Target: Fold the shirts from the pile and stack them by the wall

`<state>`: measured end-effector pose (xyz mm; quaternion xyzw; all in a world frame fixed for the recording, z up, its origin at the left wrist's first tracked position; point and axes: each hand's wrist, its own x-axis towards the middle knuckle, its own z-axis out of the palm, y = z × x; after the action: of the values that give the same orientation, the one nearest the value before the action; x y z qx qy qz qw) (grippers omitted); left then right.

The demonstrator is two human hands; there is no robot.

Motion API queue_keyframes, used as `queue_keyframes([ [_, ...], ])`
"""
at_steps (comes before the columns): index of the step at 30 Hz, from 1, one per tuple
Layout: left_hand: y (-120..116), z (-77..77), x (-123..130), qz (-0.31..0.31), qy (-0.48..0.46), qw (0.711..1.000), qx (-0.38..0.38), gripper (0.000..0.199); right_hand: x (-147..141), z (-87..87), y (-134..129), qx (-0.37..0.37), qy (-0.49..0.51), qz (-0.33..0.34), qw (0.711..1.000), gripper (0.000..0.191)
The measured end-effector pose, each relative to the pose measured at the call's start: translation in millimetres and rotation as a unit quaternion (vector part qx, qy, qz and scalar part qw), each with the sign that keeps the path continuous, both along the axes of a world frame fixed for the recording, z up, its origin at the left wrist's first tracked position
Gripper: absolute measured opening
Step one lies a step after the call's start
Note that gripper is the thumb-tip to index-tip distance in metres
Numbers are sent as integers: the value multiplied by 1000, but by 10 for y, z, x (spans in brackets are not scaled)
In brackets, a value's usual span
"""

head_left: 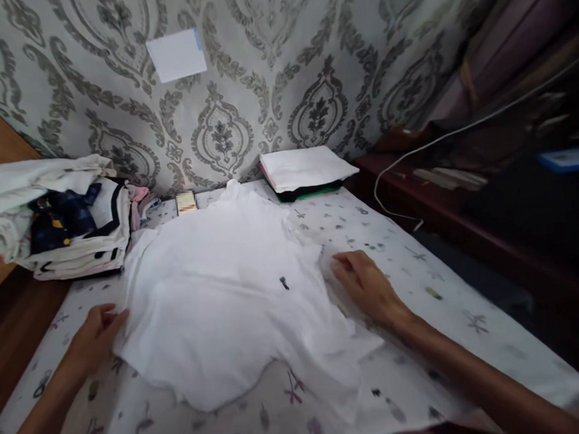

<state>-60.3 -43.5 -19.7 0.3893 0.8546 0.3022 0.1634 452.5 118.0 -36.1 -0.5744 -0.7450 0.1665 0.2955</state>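
A white garment [214, 283] with a small dark mark lies spread and wrinkled over a white sheet printed with small motifs. At its left edge is my left hand [96, 336], thumb and fingers curved towards the cloth; whether they pinch it is unclear. Beside the right edge of the garment, my right hand [365, 284] hovers or rests with bent fingers near the fabric. Blur hides what its fingertips touch.
A pile of folded clothes [79, 220] stands at the left. Folded white cloth [308, 167] lies at the back, near a small card [187, 203]. A white cable [444, 138] crosses the dark red furniture [418, 193] on the right.
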Motion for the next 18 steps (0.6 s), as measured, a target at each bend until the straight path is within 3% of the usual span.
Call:
queue_keyframes([
  [3, -218, 85, 158, -37, 3, 997, -73, 55, 28, 24, -501, -7, -45, 17, 999, 37],
  [7, -296, 269, 422, -101, -5, 992, -75, 44, -153, 38, -939, -11, -65, 50, 997, 32],
  [10, -331, 377, 557, -71, -134, 988, 6, 37, -241, 55, -1081, -13, -14, 79, 997, 21],
  [13, -367, 436, 654, -30, -344, 930, 122, 27, -255, 134, -1153, -87, 85, 68, 990, 22],
  [15, -383, 460, 709, -18, -442, 880, 173, 19, -257, 224, -1204, -159, 210, 33, 964, 28],
  [18, -402, 495, 755, 26, -486, 851, 197, 17, -267, 378, -1299, -267, 427, -15, 864, 35],
])
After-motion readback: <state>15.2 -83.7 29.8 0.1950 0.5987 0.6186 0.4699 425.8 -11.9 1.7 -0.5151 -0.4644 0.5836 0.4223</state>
